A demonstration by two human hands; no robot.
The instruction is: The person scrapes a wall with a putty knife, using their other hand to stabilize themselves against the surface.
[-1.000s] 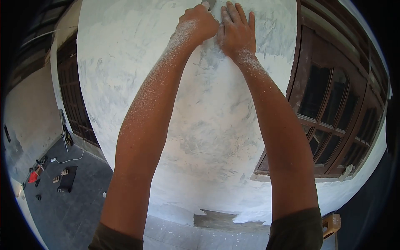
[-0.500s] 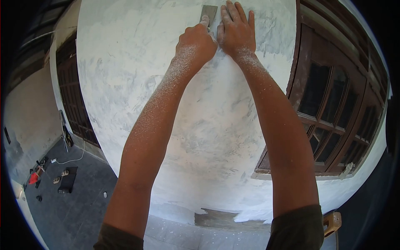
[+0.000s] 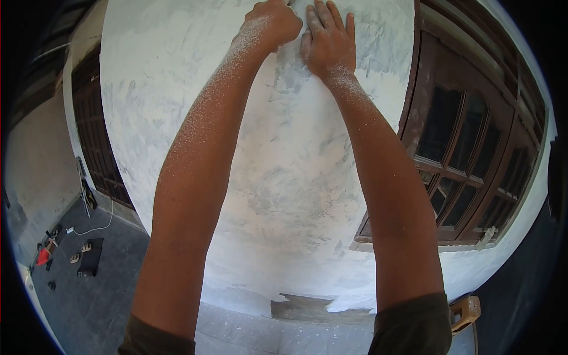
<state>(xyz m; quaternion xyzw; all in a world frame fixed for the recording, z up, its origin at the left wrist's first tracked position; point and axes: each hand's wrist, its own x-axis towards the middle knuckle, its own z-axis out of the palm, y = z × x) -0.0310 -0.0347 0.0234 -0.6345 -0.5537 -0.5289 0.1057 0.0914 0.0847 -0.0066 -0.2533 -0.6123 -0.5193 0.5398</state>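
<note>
My left hand (image 3: 273, 25) is closed around the handle of a putty knife near the top of the white, patchy wall (image 3: 284, 154). The knife's blade is almost wholly beyond the upper edge of the view. Beside it, my right hand (image 3: 330, 44) lies against the wall with its fingers stretched upward, holding nothing. White dust covers both wrists and much of the left forearm.
A brown wooden window (image 3: 461, 154) with glass panes is set in the wall at right. Low on the wall is a bare grey patch (image 3: 302, 307). A yellowish stool (image 3: 467, 310) stands lower right. Sandals (image 3: 80, 252) and a white cord (image 3: 97, 229) lie on the left floor.
My left hand has moved up with the putty knife, taking its blade mostly out of view. My right hand stays flat on the wall. The view has shifted slightly.
</note>
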